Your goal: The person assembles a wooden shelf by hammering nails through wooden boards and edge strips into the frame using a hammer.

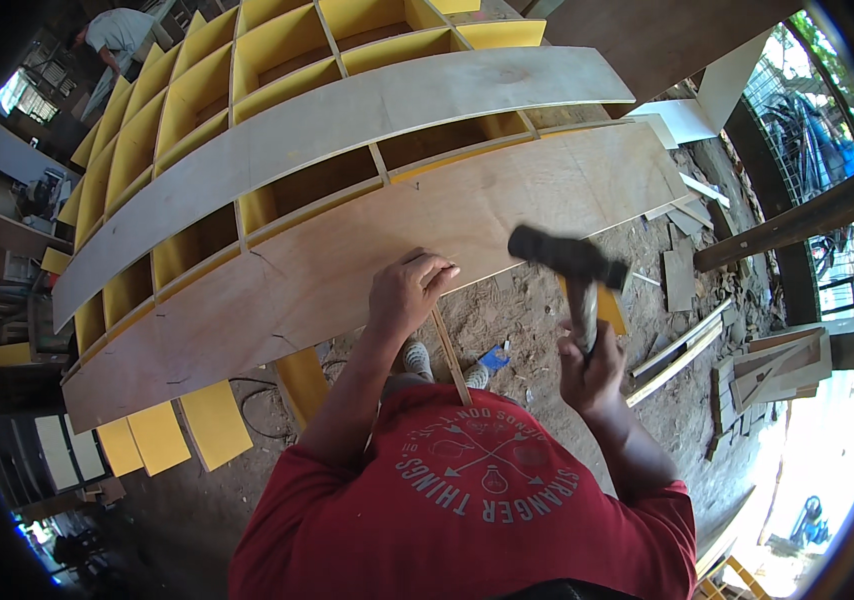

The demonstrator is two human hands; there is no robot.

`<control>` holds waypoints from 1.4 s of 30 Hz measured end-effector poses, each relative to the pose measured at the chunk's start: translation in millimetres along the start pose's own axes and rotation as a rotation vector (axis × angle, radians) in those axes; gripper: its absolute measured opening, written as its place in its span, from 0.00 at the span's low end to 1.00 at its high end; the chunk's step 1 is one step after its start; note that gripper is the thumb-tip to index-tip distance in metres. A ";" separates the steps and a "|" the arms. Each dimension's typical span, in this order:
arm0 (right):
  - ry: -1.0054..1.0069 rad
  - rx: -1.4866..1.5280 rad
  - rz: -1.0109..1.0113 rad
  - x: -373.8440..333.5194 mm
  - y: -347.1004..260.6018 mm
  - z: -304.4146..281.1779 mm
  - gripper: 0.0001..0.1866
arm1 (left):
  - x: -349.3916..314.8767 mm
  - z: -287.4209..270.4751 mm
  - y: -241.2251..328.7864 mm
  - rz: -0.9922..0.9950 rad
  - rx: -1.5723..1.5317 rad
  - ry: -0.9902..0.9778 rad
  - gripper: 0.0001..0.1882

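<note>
In the head view, a hammer (575,262) is gripped by the right hand (592,372), whose fingers are closed around the handle. The hammer is held up at the right of the left hand (412,290), with its blurred head turned across the handle and kept clear of the panel (507,190). The left hand is placed at the panel's near edge, its fingers curled and drawn together; whether anything small is pinched between them cannot be told.

The panel, long and pale brown, is laid along the near side of a yellow frame (197,90) that is divided into square cells. Several thin nails (417,187) are seen scattered over the panel, some standing up from its face. Beyond the panel, a curved grey strip (347,115) is laid across the cells. Yellow boards (215,424) are seen jutting from beneath the panel at the left.

Below the left hand, a thin stick (450,355) is seen reaching toward the red shirt (467,480). On the floor, a blue object (494,357) is seen beside one foot, and scraps (679,280) are strewn at the right. At the upper left, another person (122,40) is seen bent over.
</note>
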State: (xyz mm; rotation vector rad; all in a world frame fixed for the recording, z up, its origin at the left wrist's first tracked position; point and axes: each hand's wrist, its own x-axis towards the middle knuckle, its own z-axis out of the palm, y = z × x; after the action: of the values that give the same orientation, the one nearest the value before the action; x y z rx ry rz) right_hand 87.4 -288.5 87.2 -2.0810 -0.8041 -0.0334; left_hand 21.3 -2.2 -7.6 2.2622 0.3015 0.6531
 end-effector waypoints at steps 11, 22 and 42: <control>0.083 0.078 -0.052 -14.3 11.3 8.0 0.18 | 1.9 -0.3 4.1 0.004 -0.004 0.011 0.07; 0.021 -0.121 0.012 -16.4 4.5 19.8 0.17 | 0.6 -3.5 2.3 0.017 0.023 0.001 0.08; -0.107 0.298 0.272 -17.8 77.8 -42.9 0.20 | -40.1 123.7 171.8 -0.638 -1.612 -0.124 0.24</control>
State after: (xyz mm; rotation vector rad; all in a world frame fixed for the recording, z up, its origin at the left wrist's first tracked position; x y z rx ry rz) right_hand 127.7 -361.4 51.4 -1.9000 -0.5446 0.3291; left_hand 57.2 -211.5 29.0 0.5826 0.2498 0.1937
